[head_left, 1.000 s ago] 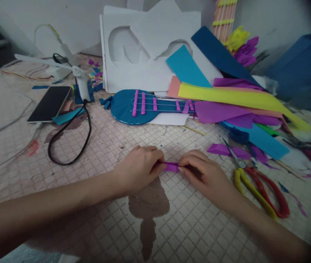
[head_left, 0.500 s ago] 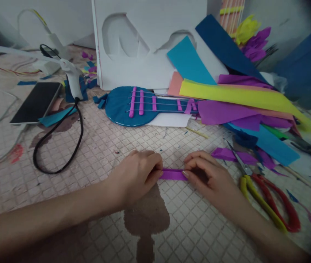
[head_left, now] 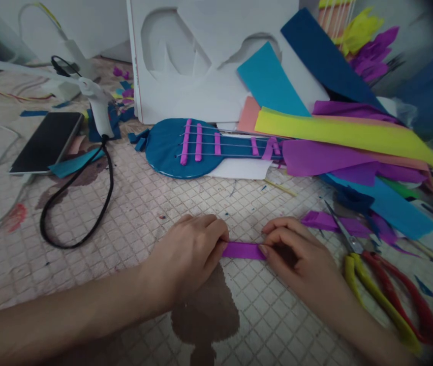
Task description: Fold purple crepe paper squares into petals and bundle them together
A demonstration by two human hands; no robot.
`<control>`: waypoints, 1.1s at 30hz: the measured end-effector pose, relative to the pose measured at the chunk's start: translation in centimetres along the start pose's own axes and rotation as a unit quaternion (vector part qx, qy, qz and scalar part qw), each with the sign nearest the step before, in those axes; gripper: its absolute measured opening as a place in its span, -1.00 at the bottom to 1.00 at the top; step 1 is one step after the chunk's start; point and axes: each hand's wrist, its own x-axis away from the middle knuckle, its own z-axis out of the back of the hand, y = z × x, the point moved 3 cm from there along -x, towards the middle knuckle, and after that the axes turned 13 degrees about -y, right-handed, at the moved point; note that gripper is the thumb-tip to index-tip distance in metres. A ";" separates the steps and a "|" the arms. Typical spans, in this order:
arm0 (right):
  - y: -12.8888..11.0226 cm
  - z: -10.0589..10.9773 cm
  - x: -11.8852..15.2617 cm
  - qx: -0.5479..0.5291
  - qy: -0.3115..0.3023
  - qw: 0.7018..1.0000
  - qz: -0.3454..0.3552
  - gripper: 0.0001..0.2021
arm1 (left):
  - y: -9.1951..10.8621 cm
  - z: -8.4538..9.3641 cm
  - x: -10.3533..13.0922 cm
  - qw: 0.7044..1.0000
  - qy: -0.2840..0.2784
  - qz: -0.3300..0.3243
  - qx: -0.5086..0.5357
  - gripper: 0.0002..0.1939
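Observation:
A short purple paper strip (head_left: 244, 250) stretches between my two hands, low over the quilted tablecloth. My left hand (head_left: 195, 254) is closed on the strip's left end, thumb and fingers pinched. At the right end, my right hand (head_left: 296, 254) pinches it between thumb and index finger, the other fingers curled. Beyond them lies a blue paper guitar (head_left: 171, 147) with purple bars and thin pale strings; its neck end is covered by paper sheets.
Scissors (head_left: 353, 245) with yellow and red handles lie right of my right hand. Yellow crepe paper (head_left: 334, 127) and other coloured sheets pile up behind. A phone (head_left: 49, 142) and a white glue gun (head_left: 100, 114) with a black loop are at left. A white board (head_left: 186, 96) stands behind.
The view has shifted slightly, so most things sit a little farther apart. Both hands keep their pinch on the purple strip; a little more of it shows between them.

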 end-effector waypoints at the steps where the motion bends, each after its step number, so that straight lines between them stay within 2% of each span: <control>1: 0.0 -0.1 0.0 0.000 0.002 1.000 0.000 -0.89 | 0.0 -0.1 0.0 1.000 0.003 0.001 -0.005 -0.92; 14: 0.2 -0.6 0.0 0.009 0.023 1.000 -0.014 -0.90 | 0.1 -0.1 -0.2 0.999 0.000 0.016 -0.041 -0.95; 23: 0.3 -0.3 0.0 -0.026 -0.017 0.999 -0.032 -0.90 | 0.0 -0.3 -0.4 0.999 -0.004 0.017 -0.045 -0.96; 33: 0.0 -0.4 -0.1 -0.024 0.001 0.999 -0.039 -0.90 | 0.0 -0.3 -0.2 0.999 0.012 0.016 -0.039 -0.95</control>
